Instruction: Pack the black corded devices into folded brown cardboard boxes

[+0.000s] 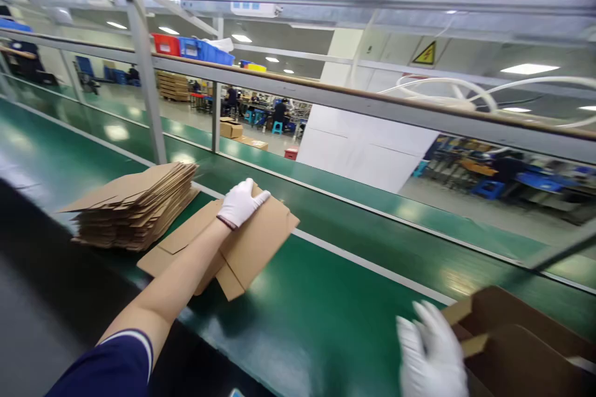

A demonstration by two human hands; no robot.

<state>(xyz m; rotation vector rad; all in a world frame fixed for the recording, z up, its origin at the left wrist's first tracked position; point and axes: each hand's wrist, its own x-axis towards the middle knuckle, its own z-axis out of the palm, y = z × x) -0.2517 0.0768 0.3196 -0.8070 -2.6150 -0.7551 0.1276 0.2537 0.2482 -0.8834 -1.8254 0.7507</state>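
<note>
My left hand (241, 203), in a white glove, grips the far edge of a flat cardboard box blank (256, 242) with creased flaps. The blank is tilted above the green belt, and my forearm covers part of it. A stack of flat cardboard blanks (135, 205) lies just left of it. At the lower right my right hand (432, 347), also gloved in white, has its fingers stretched out and slightly blurred. It is beside an opened cardboard box (521, 341) with raised walls; whether they touch I cannot tell.
The green conveyor belt (316, 304) runs diagonally across the view. Behind it stand metal frame posts (144, 74) and a long rail (326, 90). Red bins (166, 44) and blue bins (205, 51) rest on the shelf. White tubing (447, 90) hangs at the upper right.
</note>
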